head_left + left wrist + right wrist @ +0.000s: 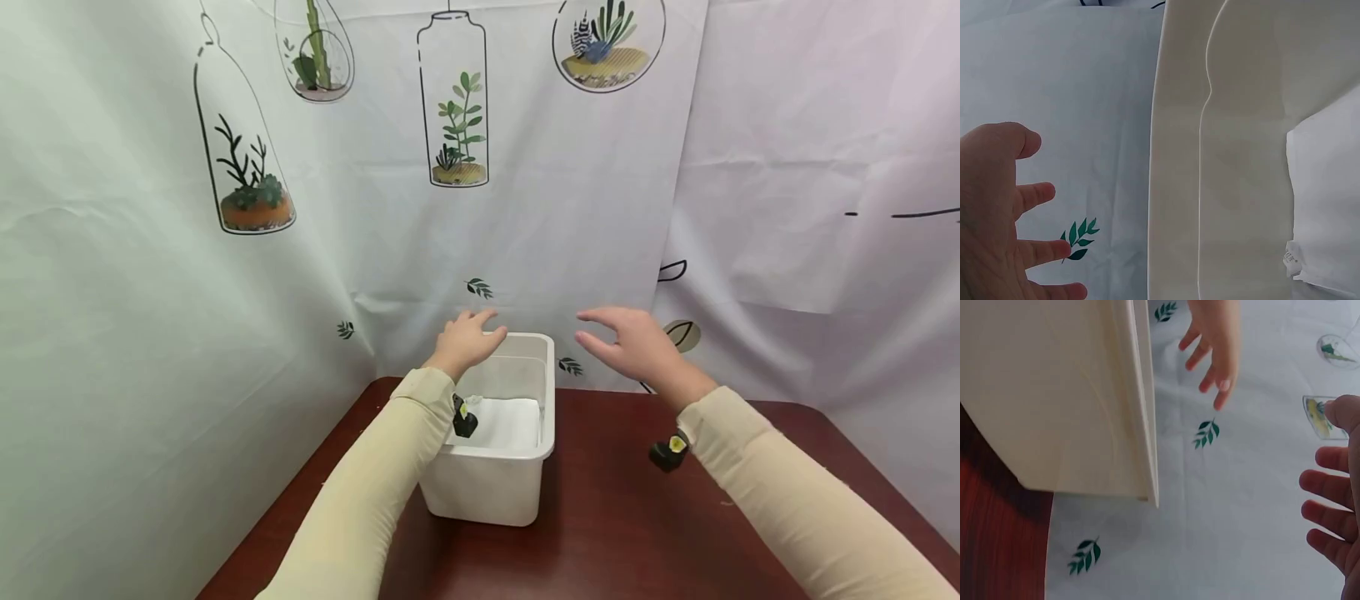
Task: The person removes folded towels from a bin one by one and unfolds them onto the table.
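A white plastic bin (487, 487) stands on the dark red table, with a folded white cloth (506, 423) lying at its bottom. In the left wrist view a small tag (1292, 259) shows at the edge of the white cloth (1329, 194). My left hand (463, 343) hovers over the bin's left far part, fingers spread and holding nothing. To the right of the bin, my right hand (626, 340) is raised in the air, thumb and fingers apart around bare air. The right wrist view shows the bin's outer wall (1047, 394) beside both hands.
A white curtain (570, 233) printed with plants hangs behind the table and along its sides. The dark red table (622, 517) extends to the right of the bin. Black wrist cameras (667, 452) hang under both sleeves.
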`<state>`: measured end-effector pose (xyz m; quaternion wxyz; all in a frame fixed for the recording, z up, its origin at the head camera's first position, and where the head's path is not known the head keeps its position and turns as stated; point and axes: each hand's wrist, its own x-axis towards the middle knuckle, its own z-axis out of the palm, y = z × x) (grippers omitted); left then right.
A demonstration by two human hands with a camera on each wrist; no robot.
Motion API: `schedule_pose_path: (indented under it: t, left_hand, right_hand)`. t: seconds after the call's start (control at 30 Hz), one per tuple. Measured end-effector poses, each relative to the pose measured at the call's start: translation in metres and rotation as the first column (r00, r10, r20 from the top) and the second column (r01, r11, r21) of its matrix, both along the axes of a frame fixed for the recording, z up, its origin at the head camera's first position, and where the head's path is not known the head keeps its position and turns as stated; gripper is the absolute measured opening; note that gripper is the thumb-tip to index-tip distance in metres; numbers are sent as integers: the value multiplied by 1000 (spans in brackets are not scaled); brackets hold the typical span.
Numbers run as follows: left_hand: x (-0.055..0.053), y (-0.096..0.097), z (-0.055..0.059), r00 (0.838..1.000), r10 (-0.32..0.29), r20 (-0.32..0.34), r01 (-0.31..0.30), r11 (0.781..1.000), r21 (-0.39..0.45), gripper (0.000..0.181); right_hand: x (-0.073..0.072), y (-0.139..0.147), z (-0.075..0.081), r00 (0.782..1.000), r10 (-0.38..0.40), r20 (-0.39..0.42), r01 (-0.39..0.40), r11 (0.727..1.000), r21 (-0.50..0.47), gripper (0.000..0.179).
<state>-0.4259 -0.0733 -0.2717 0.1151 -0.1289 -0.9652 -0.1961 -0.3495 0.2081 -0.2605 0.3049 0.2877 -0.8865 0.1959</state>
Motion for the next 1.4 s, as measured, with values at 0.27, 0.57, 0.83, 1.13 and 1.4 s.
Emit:
schedule_pose_path:
  t: [0.27, 0.57, 0.83, 1.13, 1.4]
  left_hand:
    - [-5, -2, -6, 1000, 7, 21, -7, 1000, -5, 59]
    - [-16, -3, -11, 998, 8, 65, -10, 999, 33, 60]
    - [-25, -6, -14, 995, 3, 104, -9, 998, 62, 61]
    - [-25, -5, -16, 995, -25, 98, 21, 998, 51, 61]
    - [-28, -7, -22, 989, -36, 142, 27, 998, 61, 60]
  right_hand:
    - [2, -8, -24, 959, 157, -234, -173, 984, -51, 30]
    - [5, -20, -46, 880, 326, -345, -366, 929, -55, 24]
    - [16, -37, -70, 821, 432, -375, -478, 878, -36, 28]
    - [20, -51, -100, 724, 533, -438, -596, 803, -8, 22]
    - [20, -56, -118, 659, 569, -493, -650, 760, 9, 22]
